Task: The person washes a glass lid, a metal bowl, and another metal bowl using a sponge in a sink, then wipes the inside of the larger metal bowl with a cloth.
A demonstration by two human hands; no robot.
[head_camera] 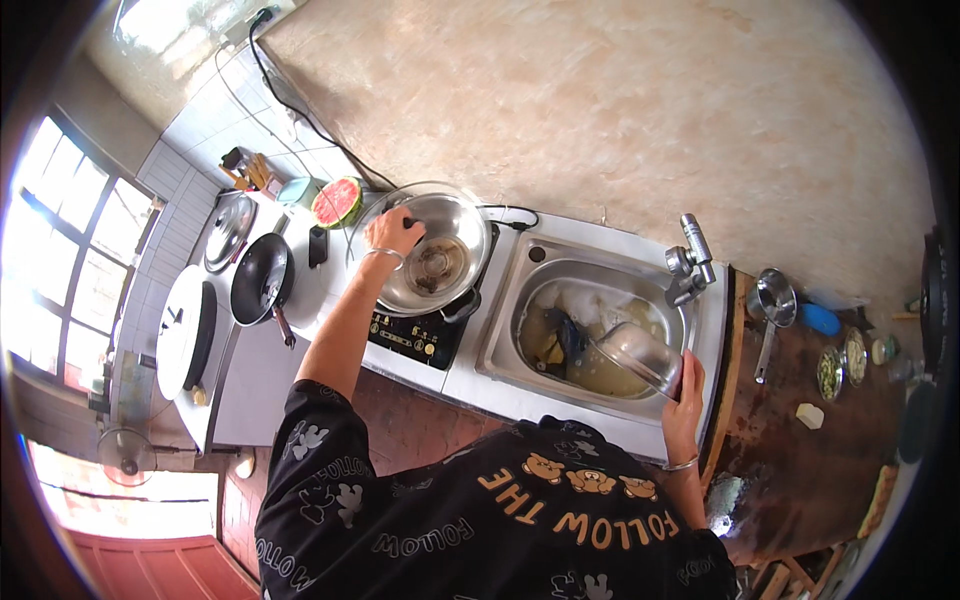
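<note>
My left hand (394,231) grips a dark knob, apparently that of a glass lid (356,244) whose clear rim shows behind the hand. Below the hand is a wide stainless steel pot (469,232) with brownish residue or liquid at its bottom. It stands on a black induction cooktop (409,337). My right hand (684,397) holds a stainless steel bowl (637,352) by its rim, tilted over the sink (499,337). Cloudy, sudsy water (600,375) fills the basin, with a dark blue and yellow cloth-like item (566,337) in it.
A faucet (690,259) rises at the sink's back right. Left of the cooktop are a halved watermelon (336,202), a phone (318,247) and a black frying pan (259,277). On the brown table at right are a steel ladle-like pan (774,296) and dishes of chopped food (830,373).
</note>
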